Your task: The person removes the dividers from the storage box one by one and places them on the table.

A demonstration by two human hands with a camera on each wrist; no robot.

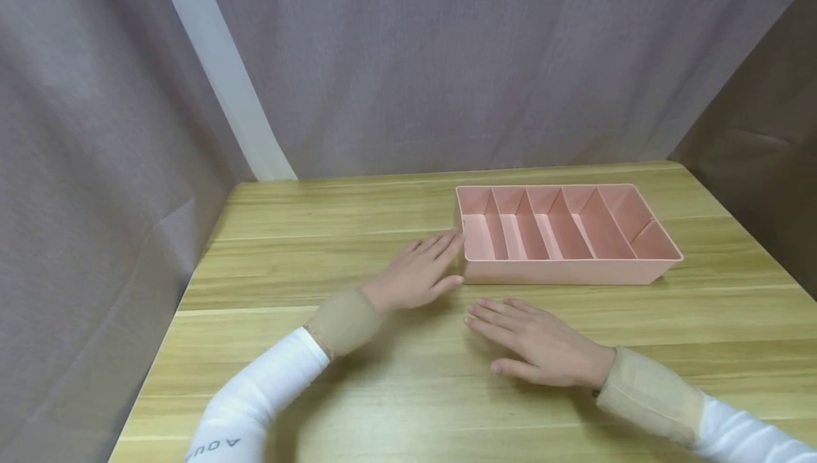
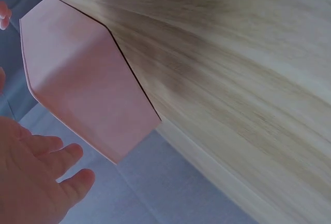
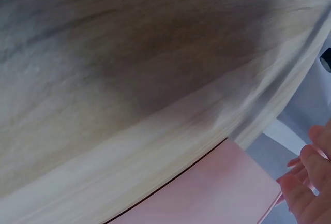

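A pink divided organizer box point(image 1: 568, 271) sits on the wooden table, right of centre, its several compartments bare inside. My left hand point(image 1: 415, 275) is at the box's left end, palm down with fingers extended, the fingertips right at the rim. In the left wrist view the same fingers point(image 2: 57, 157) appear beside the box's outer wall point(image 2: 98, 89). My right hand point(image 1: 539, 342) hovers in front of the box, fingers straight and pointing left, holding nothing. The right wrist view shows its fingers point(image 3: 305, 193) near the box's pink side point(image 3: 207, 193).
The wooden table point(image 1: 287, 264) reaches back to a grey curtain point(image 1: 447, 59) with a white strip point(image 1: 223, 66) on its left part. More grey cloth hangs at the left side, and a darker cloth point(image 1: 759, 115) at the right.
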